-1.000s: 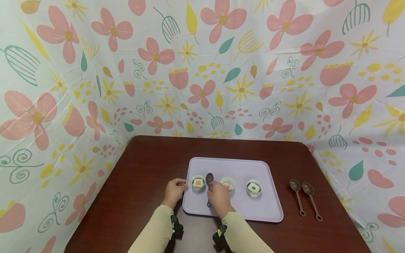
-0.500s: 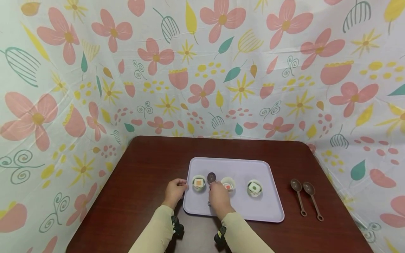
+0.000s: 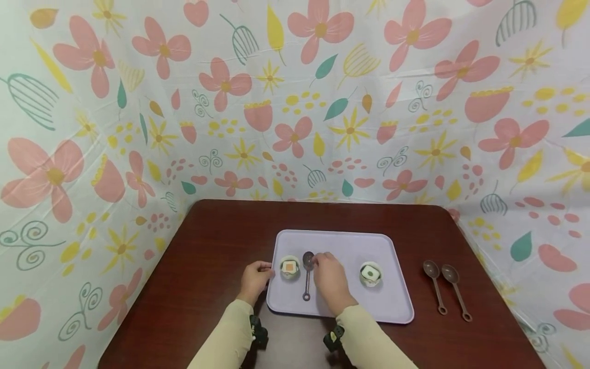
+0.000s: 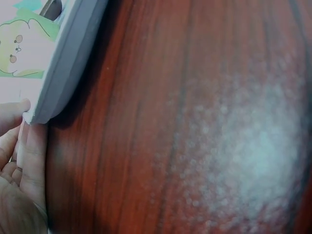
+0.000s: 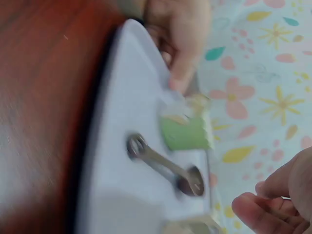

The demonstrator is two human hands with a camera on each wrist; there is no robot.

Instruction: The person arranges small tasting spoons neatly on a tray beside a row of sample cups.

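Note:
My left hand (image 3: 254, 282) grips the left rim of the pale lilac tray (image 3: 341, 302), thumb on top and fingers beneath. In the right wrist view my right hand (image 5: 280, 200) has loosely curled fingers with nothing between them. A brown spoon (image 3: 307, 277) lies on the tray just left of that hand, bowl toward the back. Left of the spoon stands a small patterned paper cup (image 3: 289, 268) holding a white piece with an orange square. Another cup (image 5: 192, 227) shows partly in the right wrist view; my right hand hides it in the head view.
A third cup (image 3: 371, 274), with a green-dotted white piece, stands on the tray's right side. Two more brown spoons (image 3: 435, 287) lie on the dark wooden table (image 3: 221, 230) right of the tray. A flowered curtain (image 3: 295, 102) surrounds the table's back and sides.
My right hand has let go of the spoon and moved slightly right and back, now covering the middle cup. The spoon lies on the tray. My left hand stays at the rim.

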